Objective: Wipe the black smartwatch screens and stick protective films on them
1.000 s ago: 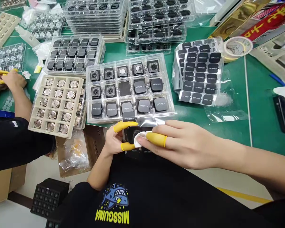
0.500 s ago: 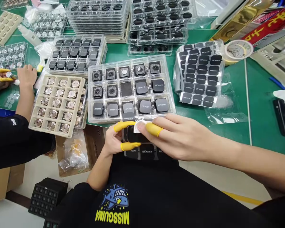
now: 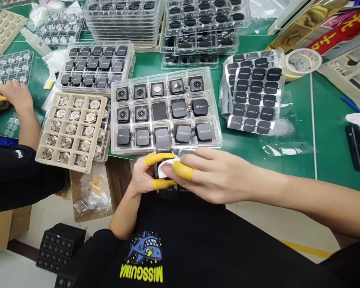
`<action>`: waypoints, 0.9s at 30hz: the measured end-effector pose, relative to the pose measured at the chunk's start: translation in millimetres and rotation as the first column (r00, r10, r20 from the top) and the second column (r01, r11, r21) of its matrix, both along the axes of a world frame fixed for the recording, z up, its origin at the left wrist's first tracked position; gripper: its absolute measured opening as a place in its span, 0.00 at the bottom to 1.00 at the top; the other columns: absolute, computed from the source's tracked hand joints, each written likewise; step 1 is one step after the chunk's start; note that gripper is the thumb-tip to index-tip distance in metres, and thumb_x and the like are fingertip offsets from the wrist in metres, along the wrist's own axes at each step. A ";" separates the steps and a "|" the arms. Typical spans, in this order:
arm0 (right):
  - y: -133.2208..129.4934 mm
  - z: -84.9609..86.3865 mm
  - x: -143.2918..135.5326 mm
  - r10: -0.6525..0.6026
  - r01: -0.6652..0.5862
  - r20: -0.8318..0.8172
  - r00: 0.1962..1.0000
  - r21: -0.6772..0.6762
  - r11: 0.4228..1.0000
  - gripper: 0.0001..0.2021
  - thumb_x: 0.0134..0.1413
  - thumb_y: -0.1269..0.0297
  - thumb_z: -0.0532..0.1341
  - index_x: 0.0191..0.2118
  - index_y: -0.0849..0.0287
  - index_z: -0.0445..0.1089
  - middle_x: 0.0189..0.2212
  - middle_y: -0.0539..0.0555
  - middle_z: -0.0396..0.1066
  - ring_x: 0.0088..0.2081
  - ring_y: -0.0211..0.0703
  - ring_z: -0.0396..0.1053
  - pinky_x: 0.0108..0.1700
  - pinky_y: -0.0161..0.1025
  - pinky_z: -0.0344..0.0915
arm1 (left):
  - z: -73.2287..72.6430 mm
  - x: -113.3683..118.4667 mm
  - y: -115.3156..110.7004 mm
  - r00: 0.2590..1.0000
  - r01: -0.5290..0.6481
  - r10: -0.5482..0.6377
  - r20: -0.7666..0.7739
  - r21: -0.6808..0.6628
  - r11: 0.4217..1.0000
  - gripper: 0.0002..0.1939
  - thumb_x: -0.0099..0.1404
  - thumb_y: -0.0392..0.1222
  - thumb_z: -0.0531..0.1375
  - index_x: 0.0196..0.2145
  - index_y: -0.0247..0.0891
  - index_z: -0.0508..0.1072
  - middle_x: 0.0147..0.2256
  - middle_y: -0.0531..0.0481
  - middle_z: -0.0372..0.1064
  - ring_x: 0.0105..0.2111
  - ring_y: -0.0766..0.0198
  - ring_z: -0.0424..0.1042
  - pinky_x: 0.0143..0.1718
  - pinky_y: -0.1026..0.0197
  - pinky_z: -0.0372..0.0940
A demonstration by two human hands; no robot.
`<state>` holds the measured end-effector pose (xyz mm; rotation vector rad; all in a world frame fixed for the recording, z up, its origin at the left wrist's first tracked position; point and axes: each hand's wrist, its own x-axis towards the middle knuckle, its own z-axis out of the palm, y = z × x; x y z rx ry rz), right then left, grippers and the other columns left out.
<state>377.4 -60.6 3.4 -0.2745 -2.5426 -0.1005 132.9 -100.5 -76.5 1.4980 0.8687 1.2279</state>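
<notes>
Between the yellow-cotted thumb and finger of my left hand is a dark smartwatch case, largely covered now. My right hand, a yellow cot on one finger, pinches a white wiping cloth and presses it onto the watch's face. Below both hands, a sheet of black HiFuture stickers shows in part. Just beyond them lies a clear tray with watch cases, some bare-backed and others bearing black HiFuture squares. One compartment in its middle row holds no watch.
Sticker sheets and a tape roll lie to the right. Stacked clear trays stand behind. At left, a beige tray holds round watch parts; a co-worker's hands are beyond it. A phone rests far right.
My right hand has moved left with the white cloth, which now covers more of the watch. My left hand stays nearly in place. The co-worker's hands have come together.
</notes>
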 end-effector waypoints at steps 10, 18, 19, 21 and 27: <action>-2.4 -23.8 93.3 -0.582 0.584 -0.072 0.810 0.010 0.811 0.26 0.65 0.77 0.68 0.65 0.53 0.77 0.41 0.58 0.80 0.38 0.50 0.69 0.33 0.43 0.63 | 3.2 -19.9 -4.1 0.991 -0.119 0.124 0.041 -0.094 0.988 0.35 0.48 0.53 0.86 0.52 0.41 0.89 0.39 0.46 0.86 0.36 0.58 0.84 0.39 0.60 0.80; -31.3 -145.0 162.2 -0.847 0.803 0.141 0.512 -0.429 0.414 0.09 0.65 0.65 0.67 0.48 0.45 0.79 0.33 0.62 0.76 0.36 0.60 0.70 0.26 0.44 0.53 | -4.4 -11.4 -2.0 0.998 -0.062 0.062 0.009 -0.020 0.998 0.35 0.50 0.55 0.85 0.53 0.41 0.89 0.40 0.45 0.86 0.37 0.59 0.83 0.39 0.60 0.79; -33.1 -155.0 162.6 -0.829 0.786 0.149 0.538 -0.444 0.430 0.07 0.65 0.64 0.67 0.45 0.44 0.78 0.31 0.61 0.74 0.34 0.59 0.69 0.24 0.43 0.52 | -5.0 -10.5 -1.2 0.999 -0.051 0.051 -0.004 -0.005 0.999 0.34 0.51 0.57 0.85 0.53 0.41 0.89 0.40 0.45 0.86 0.36 0.59 0.83 0.38 0.60 0.79; -34.0 -164.4 162.7 -0.793 0.760 0.174 0.584 -0.461 0.458 0.04 0.63 0.63 0.69 0.42 0.44 0.78 0.28 0.58 0.72 0.30 0.56 0.68 0.22 0.42 0.50 | -4.7 -8.6 0.6 0.999 -0.024 0.025 -0.025 0.041 0.999 0.34 0.53 0.58 0.84 0.54 0.40 0.88 0.39 0.46 0.86 0.35 0.59 0.83 0.37 0.60 0.79; -28.5 -88.7 141.2 -0.811 0.712 0.133 0.570 -0.573 0.407 0.14 0.67 0.68 0.67 0.54 0.45 0.81 0.41 0.60 0.80 0.31 0.50 0.71 0.29 0.46 0.65 | 5.3 1.0 4.3 0.990 0.092 -0.069 -0.122 0.191 0.977 0.35 0.55 0.54 0.84 0.58 0.42 0.86 0.42 0.45 0.87 0.36 0.60 0.83 0.39 0.60 0.79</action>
